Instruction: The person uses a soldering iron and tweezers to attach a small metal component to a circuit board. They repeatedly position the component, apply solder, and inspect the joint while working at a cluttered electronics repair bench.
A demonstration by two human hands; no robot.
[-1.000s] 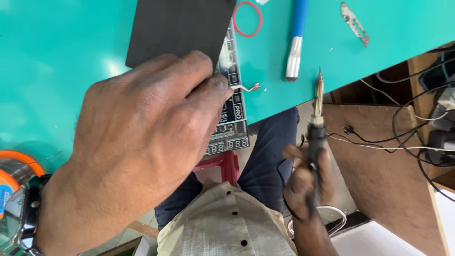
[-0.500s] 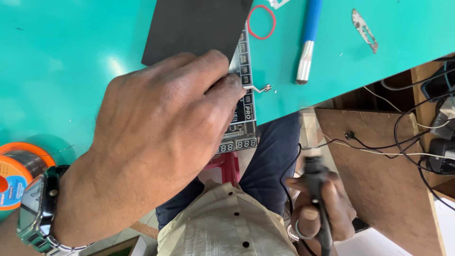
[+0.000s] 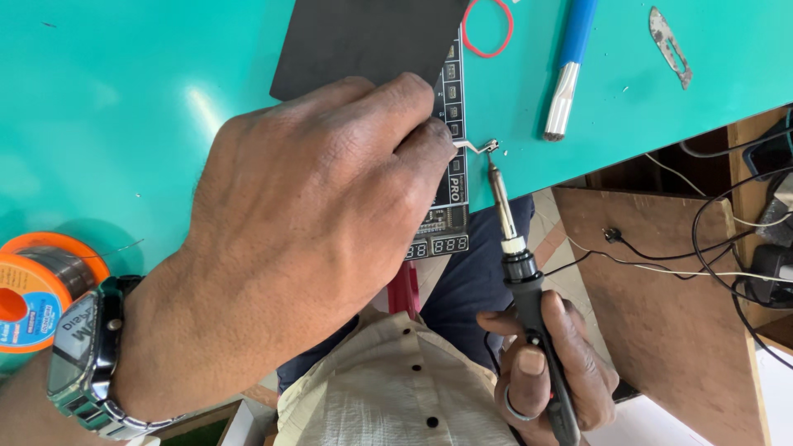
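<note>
A small bent metal piece [image 3: 477,147] is pinched by the fingertips of the left hand [image 3: 306,239], just right of the black board [image 3: 450,177]. A soldering iron [image 3: 520,272] is gripped by closed fingers of the right hand [image 3: 545,372], and its tip is touched to the metal piece.

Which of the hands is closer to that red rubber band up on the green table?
Left. The left hand rests on the table with its fingertips below and left of the red rubber band. The right hand grips a soldering iron off the table edge, far lower.
</note>
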